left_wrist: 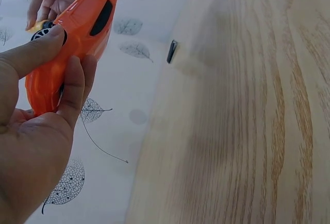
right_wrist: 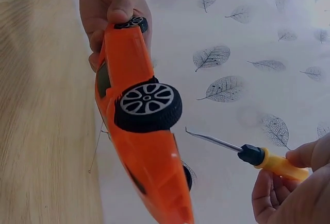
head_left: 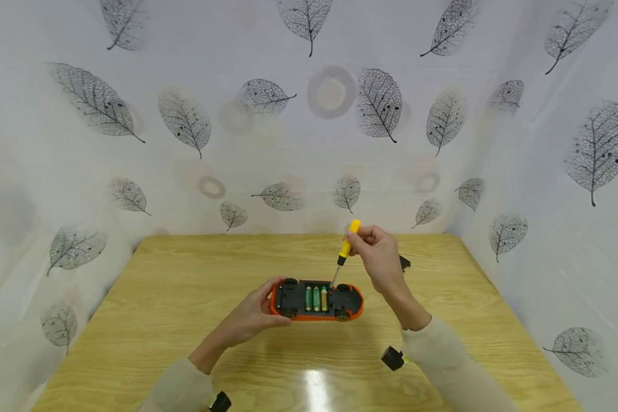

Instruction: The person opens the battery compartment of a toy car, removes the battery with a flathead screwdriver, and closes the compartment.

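Note:
An orange toy car [head_left: 357,300] is held upside down above the table by my left hand [head_left: 254,309], its fingers and thumb curled round one end. In the head view its open battery compartment shows three batteries [head_left: 316,298] side by side. My right hand [head_left: 378,257] grips a yellow-handled screwdriver [head_left: 348,243], pointing down with its tip at the compartment's edge near one wheel. In the right wrist view the screwdriver [right_wrist: 221,141] has a thin shaft that looks bent at the end. A thin wire [left_wrist: 100,147] hangs below the car in the left wrist view.
A small black piece [head_left: 404,263] lies on the wooden table [head_left: 185,263] behind my right hand, partly hidden by it. White leaf-printed sheeting [head_left: 211,166] encloses the back and sides. Black wrist-worn devices [head_left: 393,358] show near both sleeves.

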Demonstrator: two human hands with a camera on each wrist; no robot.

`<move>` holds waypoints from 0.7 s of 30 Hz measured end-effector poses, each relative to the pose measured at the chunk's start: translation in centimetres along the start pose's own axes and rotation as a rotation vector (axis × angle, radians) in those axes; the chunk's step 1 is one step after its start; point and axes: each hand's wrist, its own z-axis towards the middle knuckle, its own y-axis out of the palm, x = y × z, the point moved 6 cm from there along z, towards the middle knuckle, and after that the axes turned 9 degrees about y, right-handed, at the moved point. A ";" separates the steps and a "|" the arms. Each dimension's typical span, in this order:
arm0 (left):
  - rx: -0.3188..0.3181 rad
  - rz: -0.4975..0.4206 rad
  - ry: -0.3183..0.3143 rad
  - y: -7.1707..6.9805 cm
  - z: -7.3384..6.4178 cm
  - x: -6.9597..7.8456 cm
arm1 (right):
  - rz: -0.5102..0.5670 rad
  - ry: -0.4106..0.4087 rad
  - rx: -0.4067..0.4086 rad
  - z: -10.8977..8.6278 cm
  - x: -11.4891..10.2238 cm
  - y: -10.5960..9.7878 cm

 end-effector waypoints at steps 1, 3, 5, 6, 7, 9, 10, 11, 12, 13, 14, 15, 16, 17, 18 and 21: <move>-0.001 0.000 0.000 0.0 0.0 -0.1 | 0.004 -0.007 -0.001 0.0 0.1 0.3; 0.000 0.000 -0.005 0.1 0.0 -0.2 | 0.010 -0.014 -0.007 0.1 0.3 0.8; -0.003 -0.003 -0.008 0.2 -0.1 -0.3 | 0.006 -0.015 -0.011 0.1 0.6 1.2; -0.002 -0.004 -0.011 0.2 0.0 -0.3 | 0.003 -0.012 -0.014 0.1 0.6 1.4; -0.006 -0.005 -0.012 0.2 0.0 -0.4 | -0.001 -0.008 -0.017 0.1 0.7 1.6; -0.005 0.001 -0.017 0.1 0.0 -0.3 | -0.010 -0.008 -0.016 0.1 0.8 1.9; -0.006 0.004 -0.015 0.1 0.0 -0.3 | -0.011 -0.009 -0.015 0.1 0.8 2.0; -0.006 0.010 -0.014 0.1 0.0 -0.3 | -0.008 -0.012 -0.016 0.0 0.8 2.2; -0.006 0.013 -0.016 0.0 0.0 -0.3 | -0.005 -0.015 -0.017 0.0 0.8 2.3; -0.007 0.015 -0.019 0.0 0.0 -0.3 | -0.007 -0.021 -0.017 -0.1 0.8 2.4; -0.008 0.015 -0.021 0.0 0.0 -0.4 | -0.009 -0.028 -0.018 -0.1 0.8 2.6; -0.012 0.015 -0.022 0.0 0.0 -0.4 | -0.013 -0.033 -0.020 -0.2 0.8 2.7; -0.012 0.014 -0.023 0.0 -0.1 -0.5 | -0.017 -0.038 -0.023 -0.2 0.8 2.8; -0.013 0.011 -0.025 0.0 -0.1 -0.5 | -0.023 -0.043 -0.026 -0.3 0.8 3.0; -0.014 0.007 -0.024 0.1 -0.1 -0.6 | -0.032 -0.047 -0.028 -0.3 0.8 3.1; -0.015 0.007 -0.017 0.1 -0.2 -0.6 | -0.056 -0.052 -0.034 -0.5 0.9 3.3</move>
